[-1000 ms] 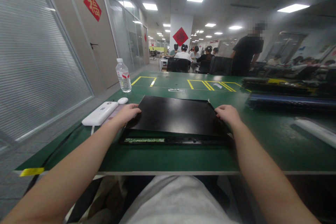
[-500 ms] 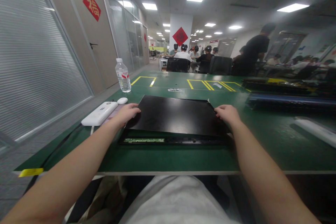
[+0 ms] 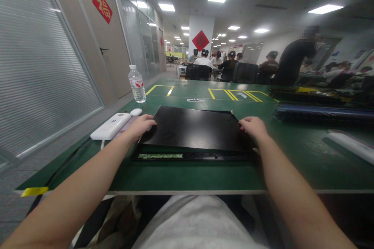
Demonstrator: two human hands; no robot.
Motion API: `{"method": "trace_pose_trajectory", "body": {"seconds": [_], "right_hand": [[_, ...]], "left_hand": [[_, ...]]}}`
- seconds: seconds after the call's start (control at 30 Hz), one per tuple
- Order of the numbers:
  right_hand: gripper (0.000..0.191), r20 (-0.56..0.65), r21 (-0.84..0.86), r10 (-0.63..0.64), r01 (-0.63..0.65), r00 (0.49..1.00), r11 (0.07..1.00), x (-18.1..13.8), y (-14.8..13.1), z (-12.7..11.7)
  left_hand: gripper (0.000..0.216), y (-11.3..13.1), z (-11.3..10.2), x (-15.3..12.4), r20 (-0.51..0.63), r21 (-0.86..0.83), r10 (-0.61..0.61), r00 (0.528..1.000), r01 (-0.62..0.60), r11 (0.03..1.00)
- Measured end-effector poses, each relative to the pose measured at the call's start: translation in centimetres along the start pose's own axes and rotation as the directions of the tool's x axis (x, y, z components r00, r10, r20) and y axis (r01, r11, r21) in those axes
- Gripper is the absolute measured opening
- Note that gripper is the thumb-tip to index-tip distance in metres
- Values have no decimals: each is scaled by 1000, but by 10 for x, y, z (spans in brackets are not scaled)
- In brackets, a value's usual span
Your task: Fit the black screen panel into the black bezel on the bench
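A thin, glossy black panel [image 3: 195,128], like a flat display sheet, lies over a shallow black frame [image 3: 216,156] on the table. Along the frame's near side a strip of green circuit board [image 3: 160,156] shows below the panel's edge. My left hand [image 3: 143,125] is closed on the panel's left edge, thumb on top and the other fingers partly hidden. On the opposite side my right hand [image 3: 253,126] pinches the right edge between thumb and fingers. The panel's near edge sits slightly above the frame, leaving a gap. Its underside is hidden.
On the green table [image 3: 187,179], a white power bank [image 3: 111,126] with a cable, a small white case [image 3: 136,112] and a water bottle [image 3: 136,85] stand left. Dark blue rolled or stacked material [image 3: 321,113] and a white bar [image 3: 352,146] lie right. People sit beyond.
My hands and the black panel have stayed practically still. In the background at right, a standing person in dark clothes has shifted to the right and leans forward.
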State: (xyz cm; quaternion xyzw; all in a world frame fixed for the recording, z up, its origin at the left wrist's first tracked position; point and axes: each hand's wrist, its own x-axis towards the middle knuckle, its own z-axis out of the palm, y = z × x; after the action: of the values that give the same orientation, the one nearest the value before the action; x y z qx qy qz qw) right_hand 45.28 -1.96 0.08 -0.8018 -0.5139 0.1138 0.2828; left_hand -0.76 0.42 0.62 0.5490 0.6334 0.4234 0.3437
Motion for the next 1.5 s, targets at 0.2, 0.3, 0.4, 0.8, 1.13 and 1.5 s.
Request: {"method": "trace_pose_trajectory", "body": {"seconds": [0.2, 0.3, 0.4, 0.8, 1.13, 1.5], "right_hand": [[21, 2, -21, -7, 7, 1000, 1000, -2, -2, -1], [21, 3, -32, -4, 4, 1000, 999, -3, -3, -1], [21, 5, -41, -13, 13, 1000, 999, -2, -3, -1], [26, -13, -78, -44, 43, 999, 996, 1, -1, 1], [27, -22, -82, -43, 41, 999, 996, -1, -3, 0], [22, -15, -45, -40, 39, 999, 998, 4, 2, 2]], "left_hand": [[32, 2, 0, -2, 17, -32, -13, 1000, 13, 999], [28, 4, 0, -4, -6, -13, -10, 1000, 10, 1000], [27, 5, 0, -5, -8, 4, -19, 1000, 19, 1000], [34, 4, 1, -3, 19, 12, -37, 999, 37, 999], [33, 7, 1, -4, 25, 5, -51, 998, 51, 999], [32, 11, 2, -8, 54, -56, -93, 994, 96, 994]]}}
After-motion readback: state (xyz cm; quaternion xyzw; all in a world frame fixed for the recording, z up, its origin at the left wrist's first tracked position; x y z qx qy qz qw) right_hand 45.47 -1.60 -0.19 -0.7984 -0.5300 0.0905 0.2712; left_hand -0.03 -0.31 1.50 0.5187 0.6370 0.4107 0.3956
